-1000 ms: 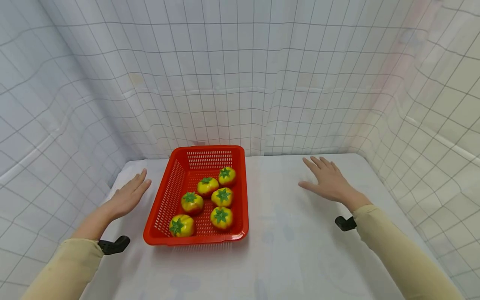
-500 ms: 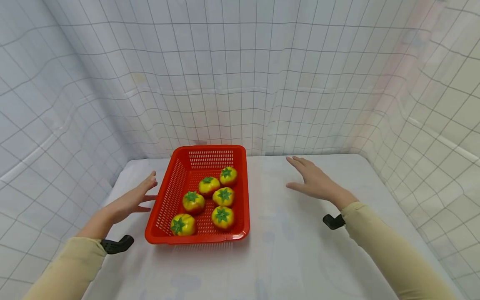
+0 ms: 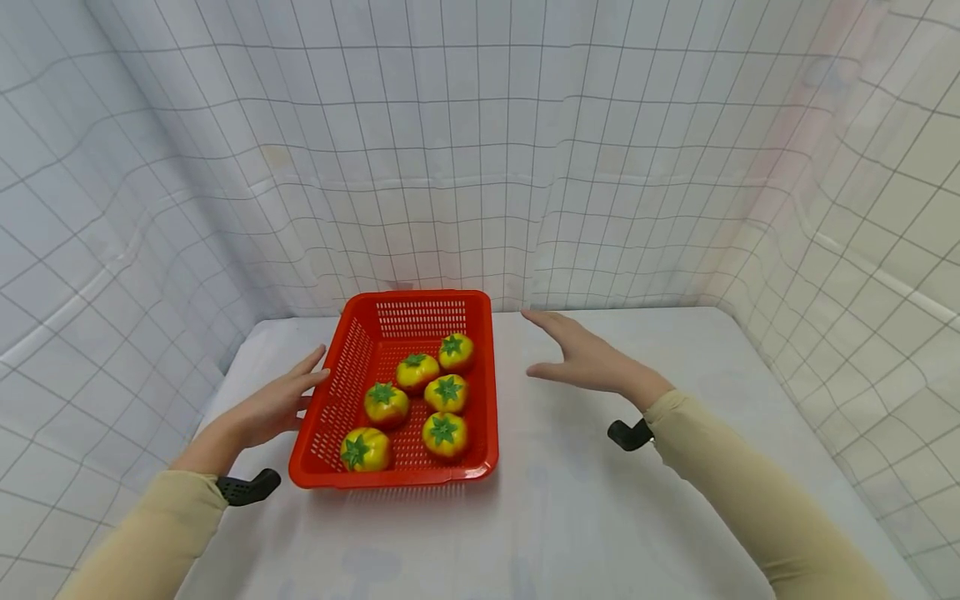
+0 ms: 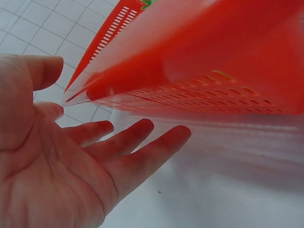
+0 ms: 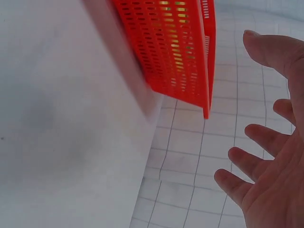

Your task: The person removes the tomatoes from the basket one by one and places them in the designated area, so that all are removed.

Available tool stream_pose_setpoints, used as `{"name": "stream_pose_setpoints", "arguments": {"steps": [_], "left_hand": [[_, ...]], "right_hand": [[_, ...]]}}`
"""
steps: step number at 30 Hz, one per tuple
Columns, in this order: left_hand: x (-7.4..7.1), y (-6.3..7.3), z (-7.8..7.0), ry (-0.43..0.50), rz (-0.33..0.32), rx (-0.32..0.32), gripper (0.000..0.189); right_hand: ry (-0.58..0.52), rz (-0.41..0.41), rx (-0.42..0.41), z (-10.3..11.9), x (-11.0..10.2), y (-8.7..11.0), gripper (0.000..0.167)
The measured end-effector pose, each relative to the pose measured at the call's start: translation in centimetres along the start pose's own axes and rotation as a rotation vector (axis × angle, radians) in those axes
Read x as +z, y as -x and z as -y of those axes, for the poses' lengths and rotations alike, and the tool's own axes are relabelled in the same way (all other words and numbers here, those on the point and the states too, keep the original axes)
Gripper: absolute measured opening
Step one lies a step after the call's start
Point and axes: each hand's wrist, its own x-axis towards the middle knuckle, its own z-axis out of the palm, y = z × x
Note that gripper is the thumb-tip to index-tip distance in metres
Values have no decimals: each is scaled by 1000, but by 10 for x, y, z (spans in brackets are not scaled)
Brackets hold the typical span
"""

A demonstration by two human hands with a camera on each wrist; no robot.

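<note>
A red plastic basket (image 3: 393,480) with slotted walls stands on the white table, left of the middle. Inside it lie several yellow-and-red tomato-like fruits (image 3: 386,406) with green star-shaped tops. My left hand (image 3: 272,408) is at the basket's left side, fingers spread and holding nothing. In the left wrist view its fingers (image 4: 128,142) reach below the basket's rim; whether any finger touches the basket I cannot tell. To the right of the basket hovers my right hand (image 3: 588,357), thumb apart from the fingers, palm toward the basket, with a gap between them.
White sheets with a dark grid (image 3: 450,167) hang behind the table and along both sides. The white tabletop (image 3: 555,508) extends in front of the basket and to its right. A black device (image 3: 251,487) sits on each wrist.
My right hand has moved left toward the basket. My left hand has come right to the basket's left rim, its fingers spreading. The basket and fruits stay in place.
</note>
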Motion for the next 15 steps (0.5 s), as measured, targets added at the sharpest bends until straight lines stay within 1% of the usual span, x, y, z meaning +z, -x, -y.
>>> {"name": "stream_pose_setpoints", "arguments": {"steps": [7, 15], "left_hand": [[-2, -1, 6, 59, 23, 23, 76], [-5, -2, 6, 80, 28, 29, 75]], "right_hand": [[-38, 58, -30, 24, 11, -20, 89], [-49, 153, -94, 49, 19, -40, 89]]}}
